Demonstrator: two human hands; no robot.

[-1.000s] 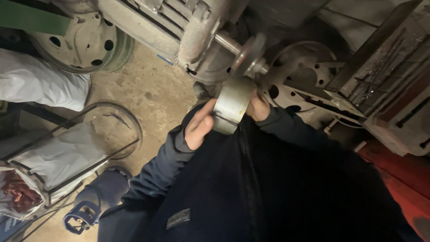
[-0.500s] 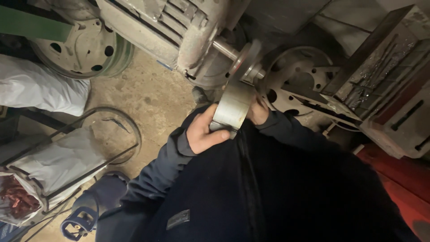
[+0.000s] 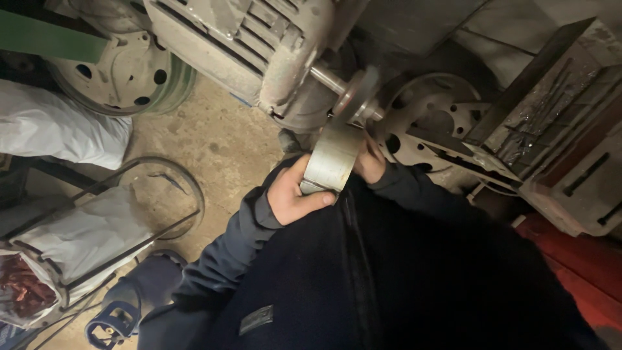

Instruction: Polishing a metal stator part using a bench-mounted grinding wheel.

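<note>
Head view: we see one view only.
Grip: our left hand (image 3: 293,194) and right hand (image 3: 370,162) clasp the metal ring (image 3: 332,157) from both sides, just under the motor (image 3: 253,45) shaft disc (image 3: 356,97).
Hidden: our right fingers sit behind the ring.
Room: bare floor (image 3: 214,142) lies left; steel block (image 3: 557,142) crowds right.

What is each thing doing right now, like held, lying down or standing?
Metal ring: held up, against the grinding disc.
Left hand: gripping the ring's lower end.
Right hand: behind the ring, mostly hidden.
Grinding disc: mounted on the motor shaft; spinning cannot be told.
Motor: lying sideways.
Wheel rim: lying on the floor.
White bag: lying on the floor.
</note>
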